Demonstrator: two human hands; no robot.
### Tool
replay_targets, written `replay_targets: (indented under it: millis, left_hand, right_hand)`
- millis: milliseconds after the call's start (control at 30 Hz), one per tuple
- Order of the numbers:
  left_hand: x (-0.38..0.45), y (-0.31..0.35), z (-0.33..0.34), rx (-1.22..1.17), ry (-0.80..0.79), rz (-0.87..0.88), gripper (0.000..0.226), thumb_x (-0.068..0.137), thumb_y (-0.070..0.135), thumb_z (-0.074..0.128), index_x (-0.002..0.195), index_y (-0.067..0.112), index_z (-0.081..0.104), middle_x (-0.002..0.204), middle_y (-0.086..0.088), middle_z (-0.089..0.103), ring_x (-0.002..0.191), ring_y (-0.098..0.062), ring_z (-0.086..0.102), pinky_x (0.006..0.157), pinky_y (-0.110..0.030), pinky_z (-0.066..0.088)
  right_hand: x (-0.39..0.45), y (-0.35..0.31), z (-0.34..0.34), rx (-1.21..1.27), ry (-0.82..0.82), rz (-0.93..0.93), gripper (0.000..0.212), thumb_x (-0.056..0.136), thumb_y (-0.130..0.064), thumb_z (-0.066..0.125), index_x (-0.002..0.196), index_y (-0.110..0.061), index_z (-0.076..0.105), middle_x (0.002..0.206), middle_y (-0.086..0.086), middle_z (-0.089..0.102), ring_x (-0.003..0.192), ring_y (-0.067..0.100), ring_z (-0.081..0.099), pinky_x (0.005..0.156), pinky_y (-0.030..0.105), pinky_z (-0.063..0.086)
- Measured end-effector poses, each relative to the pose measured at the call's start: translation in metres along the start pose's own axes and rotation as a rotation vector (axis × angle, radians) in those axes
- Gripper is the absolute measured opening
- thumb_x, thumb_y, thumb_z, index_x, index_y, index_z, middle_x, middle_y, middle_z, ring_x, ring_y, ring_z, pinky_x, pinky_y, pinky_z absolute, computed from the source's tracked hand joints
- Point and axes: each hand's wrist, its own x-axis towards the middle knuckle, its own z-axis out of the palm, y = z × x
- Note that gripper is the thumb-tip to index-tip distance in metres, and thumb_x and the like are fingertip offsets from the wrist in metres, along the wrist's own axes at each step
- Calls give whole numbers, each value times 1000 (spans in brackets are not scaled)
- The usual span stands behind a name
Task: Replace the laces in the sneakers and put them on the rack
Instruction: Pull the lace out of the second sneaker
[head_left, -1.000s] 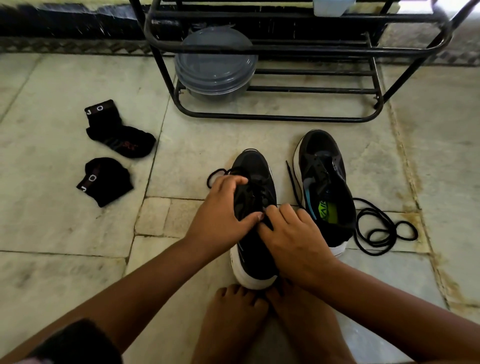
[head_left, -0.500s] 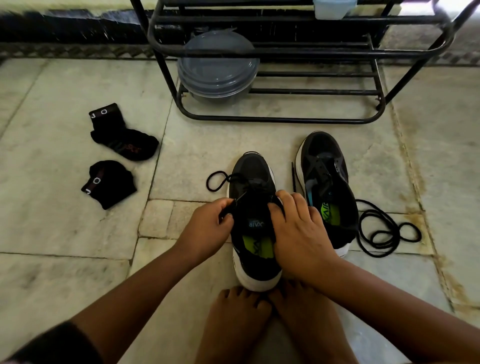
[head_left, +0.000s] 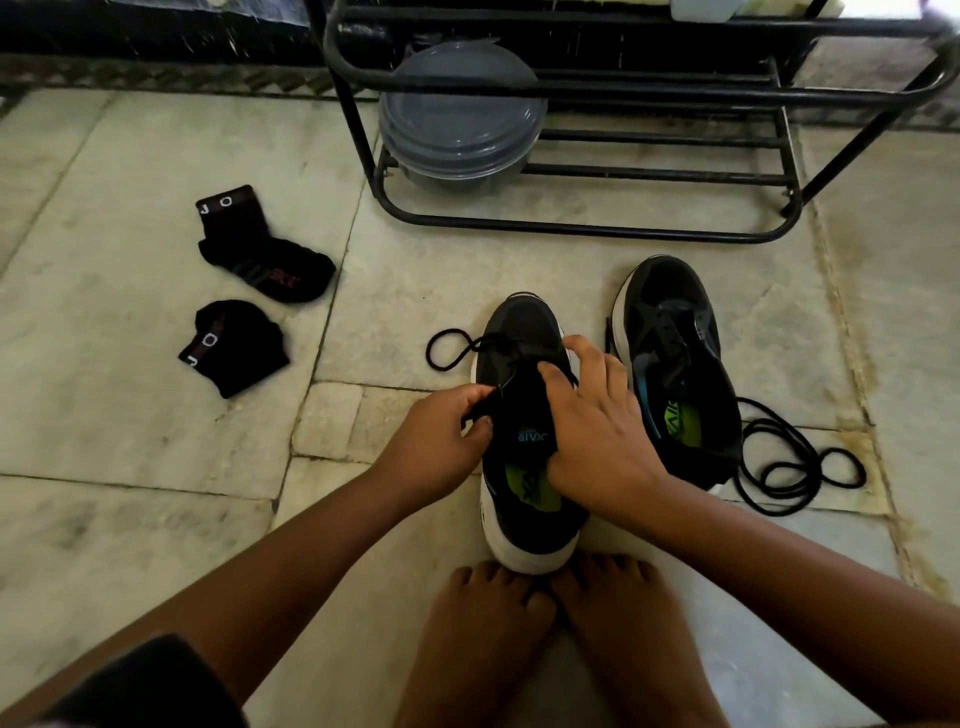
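Two black sneakers with white soles stand on the stone floor. The near sneaker (head_left: 524, 499) sits just in front of my bare feet, heel toward me. My left hand (head_left: 436, 441) pinches its black lace at the left eyelets; a loop of that lace (head_left: 449, 349) lies on the floor to the left. My right hand (head_left: 597, 431) grips the sneaker's right side and tongue, fingers curled over the lacing. The second sneaker (head_left: 675, 364) stands to the right, partly laced. A loose black lace (head_left: 795, 462) lies coiled beside it. The black metal rack (head_left: 597, 228) stands behind.
Two black socks (head_left: 265, 254) (head_left: 234, 345) lie on the floor at the left. A grey lidded plastic bowl (head_left: 460, 119) sits on the rack's bottom shelf at its left end. My bare feet (head_left: 545, 639) touch the near sneaker's heel.
My left hand has slid back from the top of the sneaker to its left eyelets, pulling lace. The right hand shifted forward over the tongue, uncovering the green insole.
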Motion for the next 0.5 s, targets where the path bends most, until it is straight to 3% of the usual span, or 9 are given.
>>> replay_targets:
  millis: [233, 367, 500]
  left_hand:
    - [-1, -1, -2, -31, -6, 2, 32, 93, 8, 49, 120, 19, 62, 109, 5, 68, 102, -6, 62, 92, -30, 50]
    - [-2, 1, -2, -7, -9, 8, 33, 93, 8, 49, 122, 17, 60, 111, 3, 68, 104, -7, 61, 92, -24, 49]
    - [-1, 1, -1, 1, -11, 16, 33, 93, 8, 48, 123, 17, 59, 110, 4, 67, 103, -6, 61, 90, -21, 49]
  right_hand:
    - [4, -2, 3, 72, -20, 22, 75, 73, -19, 67, 138, -21, 29, 144, 1, 0, 132, 25, 1, 109, 42, 24]
    - [10, -3, 0, 150, -55, 94, 65, 79, -26, 63, 137, -24, 34, 146, 2, 0, 135, 31, -3, 111, 48, 18]
    - [33, -5, -5, 402, -64, 247, 40, 88, -41, 60, 123, -23, 56, 134, 5, 21, 130, 30, 13, 110, 43, 23]
